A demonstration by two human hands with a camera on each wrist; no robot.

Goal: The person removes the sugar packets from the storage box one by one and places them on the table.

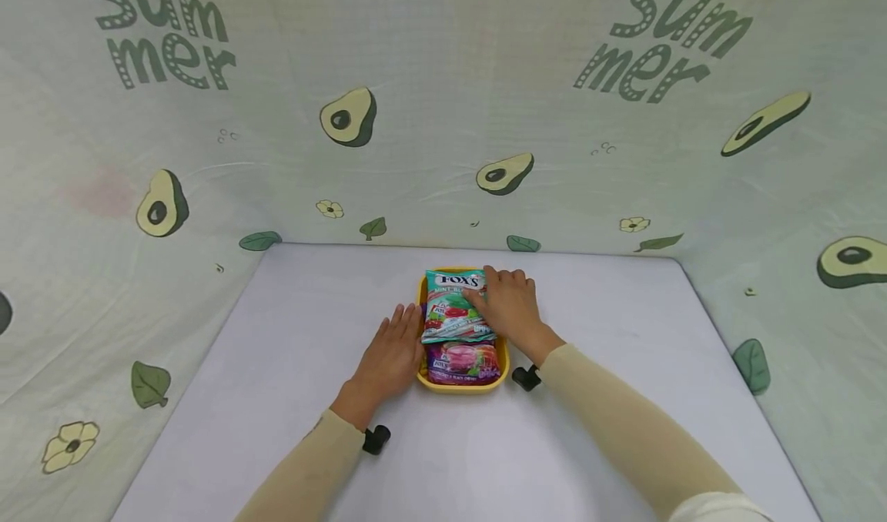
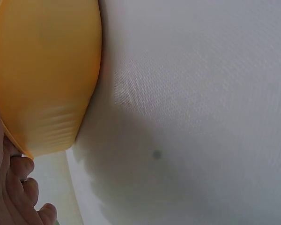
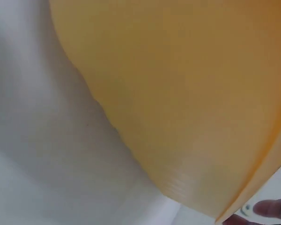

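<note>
A yellow plastic basket (image 1: 463,389) stands on the table with candy bags in it. On top lies a teal Fox's mint candy bag (image 1: 450,318); below it, toward the near end, shows a purple Fox's candy bag (image 1: 463,362). My left hand (image 1: 395,353) rests along the basket's left rim, its fingers straight and pointing away from me. My right hand (image 1: 514,306) lies over the right rim, thumb on the teal bag and fingers stretched forward. In the left wrist view the basket wall (image 2: 49,70) fills the upper left, with curved fingertips (image 2: 30,190) beside its rim.
The white table (image 1: 596,414) extends around the basket on all sides. Behind and beside it hangs a pale cloth (image 1: 430,45) printed with avocados, leaves and lettering. A small black wrist camera (image 1: 376,440) sits at the left wrist, another black camera (image 1: 527,378) at the right.
</note>
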